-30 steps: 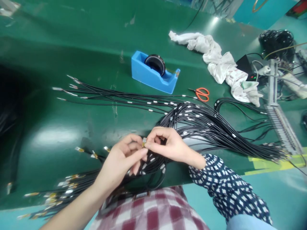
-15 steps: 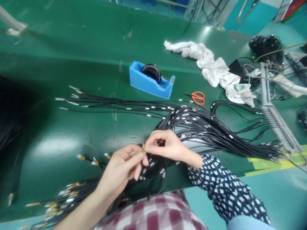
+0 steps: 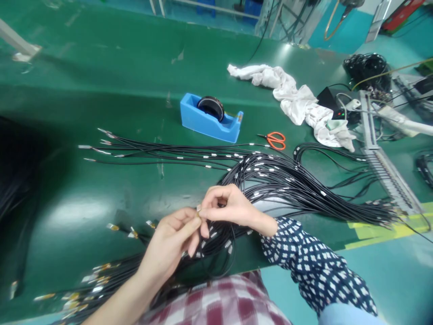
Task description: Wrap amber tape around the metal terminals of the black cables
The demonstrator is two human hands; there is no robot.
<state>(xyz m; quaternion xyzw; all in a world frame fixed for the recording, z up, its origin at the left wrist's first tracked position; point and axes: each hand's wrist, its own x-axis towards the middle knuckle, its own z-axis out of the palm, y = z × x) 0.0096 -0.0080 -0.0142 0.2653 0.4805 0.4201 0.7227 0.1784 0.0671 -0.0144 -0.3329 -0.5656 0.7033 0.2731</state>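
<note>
My left hand (image 3: 171,237) and my right hand (image 3: 230,206) meet fingertip to fingertip near the front of the table. Both are closed in a pinch on a small cable end (image 3: 198,209), which shows a white tip and a bit of amber tape; most of it is hidden by the fingers. Behind and right of my hands lies a large bundle of black cables (image 3: 287,180) with white labels. At the lower left, below my left forearm, are several cable ends wrapped in amber tape (image 3: 72,296).
A blue tape dispenser (image 3: 209,128) with a dark roll stands behind the cables. Orange-handled scissors (image 3: 276,140) lie to its right. Beyond are a crumpled white cloth (image 3: 294,101) and a slotted metal rack (image 3: 389,174). A dark mass (image 3: 15,167) is at the left edge.
The view has shifted a little. Both hands stay together, pinching the cable end; the right fingers have closed in further, and less of the amber tape shows.
</note>
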